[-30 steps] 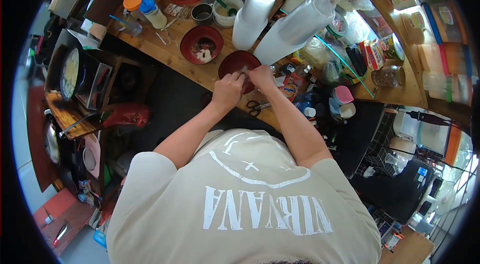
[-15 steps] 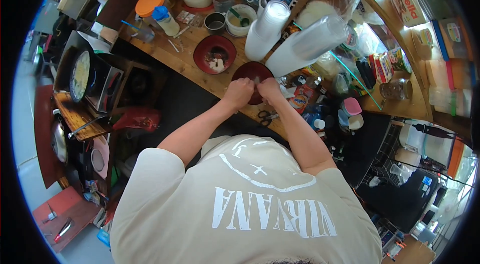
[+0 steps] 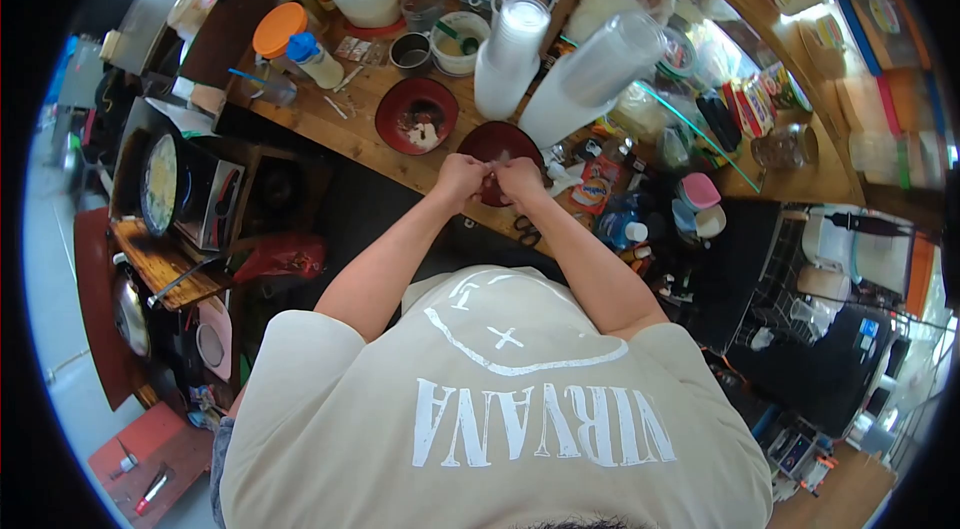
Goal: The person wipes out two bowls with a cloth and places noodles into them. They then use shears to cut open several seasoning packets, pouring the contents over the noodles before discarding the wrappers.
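Note:
Both my hands are over the near edge of a dark red bowl [image 3: 487, 141] on the wooden counter. My left hand [image 3: 462, 179] is closed, its fingertips pinched together above the bowl. Opposite it, my right hand [image 3: 521, 181] is pinched too, its fingertips almost meeting the left ones. Something small and pale shows between the fingers, too small to make out. My hands hide part of the bowl's inside. Just left stands a second red bowl [image 3: 392, 113], holding white powder [image 3: 424, 135] and some dark brown matter.
Tall stacks of plastic cups [image 3: 512, 64] rise behind the bowls. A white tub [image 3: 460, 41] with a green-handled utensil, a metal cup [image 3: 410, 53] and a blue-capped bottle [image 3: 315, 61] stand behind. Black scissors [image 3: 527, 230] lie at the counter's front edge. A pan [image 3: 160, 184] sits on a stove at left.
My hands have come closer together, and their fingertips now nearly meet above the bowl. The whole view has shifted slightly; both bowls stay in place on the counter.

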`<state>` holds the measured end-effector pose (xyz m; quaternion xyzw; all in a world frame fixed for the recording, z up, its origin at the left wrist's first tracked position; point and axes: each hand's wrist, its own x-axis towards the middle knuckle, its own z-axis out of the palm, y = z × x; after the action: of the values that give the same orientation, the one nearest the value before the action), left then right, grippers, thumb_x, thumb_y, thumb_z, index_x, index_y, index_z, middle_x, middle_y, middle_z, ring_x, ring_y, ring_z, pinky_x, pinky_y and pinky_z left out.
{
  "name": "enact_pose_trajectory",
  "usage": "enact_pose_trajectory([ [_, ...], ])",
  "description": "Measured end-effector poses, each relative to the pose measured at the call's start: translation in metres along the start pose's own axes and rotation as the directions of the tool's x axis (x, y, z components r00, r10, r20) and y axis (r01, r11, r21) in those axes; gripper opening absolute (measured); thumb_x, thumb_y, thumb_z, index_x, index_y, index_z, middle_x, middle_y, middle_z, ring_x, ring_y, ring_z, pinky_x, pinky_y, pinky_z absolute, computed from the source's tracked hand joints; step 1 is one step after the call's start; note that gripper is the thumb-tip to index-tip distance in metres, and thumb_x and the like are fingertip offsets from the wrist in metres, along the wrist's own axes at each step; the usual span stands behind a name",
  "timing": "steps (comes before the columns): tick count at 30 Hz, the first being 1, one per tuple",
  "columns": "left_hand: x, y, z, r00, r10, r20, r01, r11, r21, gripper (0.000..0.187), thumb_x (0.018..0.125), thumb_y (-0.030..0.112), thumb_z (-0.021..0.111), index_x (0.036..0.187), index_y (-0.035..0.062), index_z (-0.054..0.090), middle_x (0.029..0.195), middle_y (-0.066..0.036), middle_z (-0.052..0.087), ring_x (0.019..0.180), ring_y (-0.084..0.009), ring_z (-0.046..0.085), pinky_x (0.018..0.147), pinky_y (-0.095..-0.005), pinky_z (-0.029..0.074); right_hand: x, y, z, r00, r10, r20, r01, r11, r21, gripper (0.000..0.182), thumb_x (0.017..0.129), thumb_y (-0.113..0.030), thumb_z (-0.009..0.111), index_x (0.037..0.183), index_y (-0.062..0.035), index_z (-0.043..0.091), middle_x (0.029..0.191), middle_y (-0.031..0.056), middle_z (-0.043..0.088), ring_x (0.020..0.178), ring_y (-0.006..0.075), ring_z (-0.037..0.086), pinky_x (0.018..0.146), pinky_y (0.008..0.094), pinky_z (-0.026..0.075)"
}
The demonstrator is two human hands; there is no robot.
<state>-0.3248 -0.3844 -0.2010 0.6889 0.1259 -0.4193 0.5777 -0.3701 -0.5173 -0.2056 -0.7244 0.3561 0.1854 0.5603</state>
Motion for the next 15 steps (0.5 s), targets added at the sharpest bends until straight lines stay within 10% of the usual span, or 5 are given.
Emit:
enact_pose_trajectory([
  [10,0.008,-0.004,-0.001,0.999,-0.014,0.048,0.02,0.993,-0.113,0.014,0.09,0.005,0.063,0.077,0.0005,0.065,0.067,-0.008,0.061,0.047,-0.0162,0.05,0.039,-0.0313,0.037,0.0,0.021,0.001,0.998,-0.028,-0.054,0.025,0.998,-0.049,0.036,0.095,-0.034,0.065,0.084,0.0,0.072,0.066,0.0137,0.065,0.051,0.024,0.063,0.05,0.0389,0.051],
  [15,0.017,-0.005,0.002,1.0,0.016,0.025,-0.015,0.998,-0.056,0.013,0.088,0.004,0.064,0.077,-0.0014,0.066,0.066,-0.008,0.062,0.047,-0.0158,0.051,0.039,-0.0319,0.038,0.004,0.033,0.003,0.919,-0.366,-0.144,0.296,0.886,-0.357,0.033,0.093,-0.032,0.064,0.085,-0.0014,0.073,0.077,0.0205,0.07,0.075,0.0389,0.068,0.069,0.0463,0.053],
])
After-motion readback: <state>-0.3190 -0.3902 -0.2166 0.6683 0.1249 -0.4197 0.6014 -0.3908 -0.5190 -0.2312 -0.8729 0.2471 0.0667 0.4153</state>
